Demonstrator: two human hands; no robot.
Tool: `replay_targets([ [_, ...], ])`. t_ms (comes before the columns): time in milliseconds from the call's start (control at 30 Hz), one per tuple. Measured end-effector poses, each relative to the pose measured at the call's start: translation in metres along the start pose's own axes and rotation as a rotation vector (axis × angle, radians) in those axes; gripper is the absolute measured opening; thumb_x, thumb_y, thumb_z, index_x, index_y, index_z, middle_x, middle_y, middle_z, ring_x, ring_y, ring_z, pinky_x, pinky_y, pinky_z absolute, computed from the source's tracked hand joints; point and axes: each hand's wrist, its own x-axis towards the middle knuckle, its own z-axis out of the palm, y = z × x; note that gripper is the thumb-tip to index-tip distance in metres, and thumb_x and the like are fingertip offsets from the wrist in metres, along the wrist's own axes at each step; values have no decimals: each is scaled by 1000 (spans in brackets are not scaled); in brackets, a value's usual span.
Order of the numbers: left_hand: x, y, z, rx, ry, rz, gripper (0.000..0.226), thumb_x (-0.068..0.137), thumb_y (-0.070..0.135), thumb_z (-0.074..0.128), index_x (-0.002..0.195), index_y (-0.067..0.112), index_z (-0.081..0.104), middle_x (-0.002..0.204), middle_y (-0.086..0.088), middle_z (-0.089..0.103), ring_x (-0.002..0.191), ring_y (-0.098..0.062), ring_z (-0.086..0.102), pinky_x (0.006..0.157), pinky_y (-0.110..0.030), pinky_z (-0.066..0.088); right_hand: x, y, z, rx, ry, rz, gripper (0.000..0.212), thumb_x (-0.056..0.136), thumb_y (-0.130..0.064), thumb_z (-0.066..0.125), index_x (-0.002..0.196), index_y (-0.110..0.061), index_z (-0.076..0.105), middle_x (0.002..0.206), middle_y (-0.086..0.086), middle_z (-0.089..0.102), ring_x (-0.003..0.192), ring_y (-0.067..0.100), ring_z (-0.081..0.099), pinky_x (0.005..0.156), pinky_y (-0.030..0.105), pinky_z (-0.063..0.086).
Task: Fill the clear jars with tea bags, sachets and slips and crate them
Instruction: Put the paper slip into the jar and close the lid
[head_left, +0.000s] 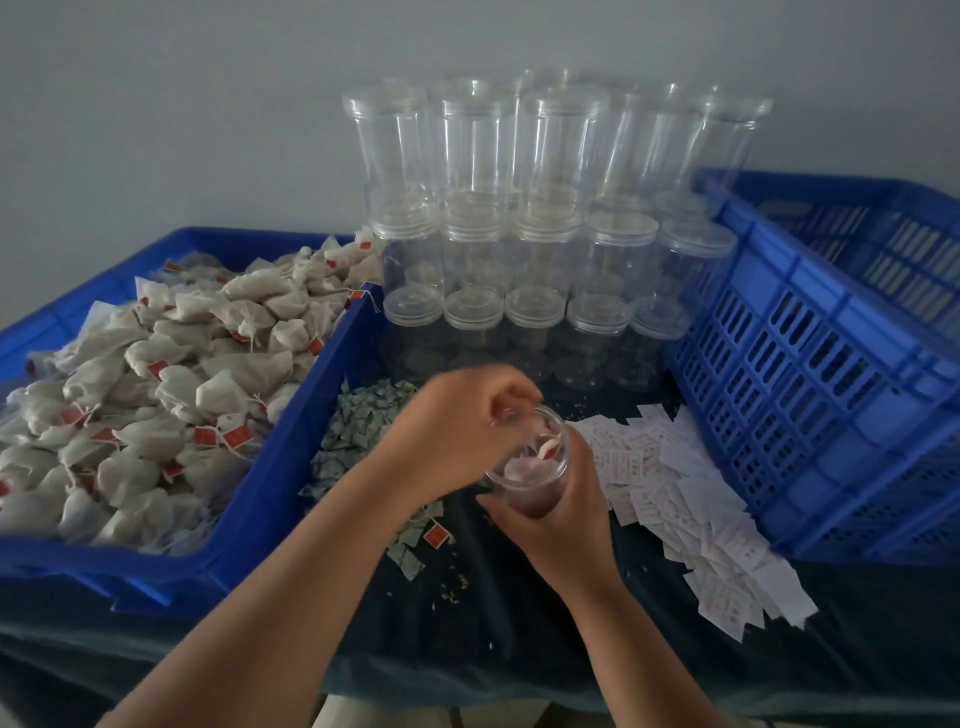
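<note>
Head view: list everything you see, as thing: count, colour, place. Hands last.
Open clear plastic jar: one, clear, part-filled, front centre.
Lidded clear plastic jars: many, clear, stacked in tiers, back centre.
Solid-walled blue plastic tray: one, blue, left.
White mesh tea bags with red tags: heap, white and red, in the tray.
Small green-patterned sachets: pile, green-white, beside the tray's right wall.
White paper slips: pile, white, right of the jar.
Slotted blue plastic crate: one, blue, right.
Dark cloth-covered table: one, dark, under all.
Left hand: at the jar's mouth, blurred.
Right hand: grips the jar's body.
</note>
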Motion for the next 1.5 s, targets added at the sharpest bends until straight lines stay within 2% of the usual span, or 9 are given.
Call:
replay_targets([
  [100, -3, -31, -12, -105, 323, -114, 12, 99, 41, 69, 109, 47, 68, 101, 34, 69, 95, 14, 65, 69, -8, 52, 2, -2, -3, 8, 18, -18, 96, 67, -61, 94, 143, -65, 35, 139, -31, 54, 130, 0, 58, 98, 16, 53],
  [233, -26, -85, 2, 325, -4, -353, 56, 95, 48, 76, 146, 36, 56, 121, 14, 68, 104, -9, 68, 83, -31, 58, 0, 2, -6, 7, 7, -23, 96, 66, -57, 96, 142, -62, 38, 137, -33, 55, 126, -3, 59, 94, 7, 50],
  [400, -40, -111, 20, 233, 189, -319, 9, 99, 39, 74, 105, 43, 68, 95, 23, 62, 86, 3, 62, 69, -18, 48, 3, 2, -3, 29, 1, -28, 99, 65, -58, 98, 144, -61, 38, 139, -33, 55, 129, -5, 57, 93, 5, 48],
  [533, -26, -104, 6, 137, 255, -275, 9, 99, 46, 67, 102, 42, 59, 120, 26, 52, 116, -2, 46, 94, -28, 41, 3, 0, -2, 5, 3, -35, 98, 65, -56, 98, 143, -62, 38, 138, -34, 55, 128, -5, 58, 95, 5, 48],
  [667, -19, -70, -14, -272, 350, -303, 4, 97, 41, 64, 98, 38, 63, 91, 11, 72, 79, -9, 70, 73, -41, 62, 2, 3, -3, 1, -11, -6, 97, 64, -58, 98, 142, -62, 40, 138, -30, 56, 128, -2, 58, 96, 17, 55],
  [800, -21, -20, -29, -354, 478, -87, 15, 89, 52, 72, 94, 42, 62, 85, 18, 69, 66, -1, 64, 56, -16, 51, 2, 4, -2, -26, -16, 7, 98, 66, -60, 96, 147, -53, 41, 141, -32, 54, 129, -3, 57, 97, 28, 58],
  [1233, -6, 3, 12, 470, -206, 145, 46, 112, 45, 44, 68, 32, 49, 86, 14, 62, 111, -8, 47, 112, -42, 36, 4, -3, -4, 39, -1, -3, 86, 70, -58, 96, 140, -58, 48, 134, -25, 63, 119, 4, 67, 84, 26, 60],
  [1400, -12, -21, 7, -94, 276, 38, 11, 103, 43, 63, 103, 44, 74, 99, 31, 71, 94, 11, 67, 79, -12, 54, 3, 0, -4, 53, 12, 12, 92, 67, -54, 97, 141, -60, 43, 137, -23, 61, 125, 4, 64, 93, 26, 58],
  [1500, -18, -65, 4, 164, 120, -271, 21, 103, 44, 64, 123, 43, 67, 110, 19, 71, 97, -1, 69, 76, -23, 54, 2, -1, -4, 33, 8, -4, 92, 66, -57, 95, 142, -60, 42, 136, -27, 59, 126, 2, 62, 94, 14, 53],
])
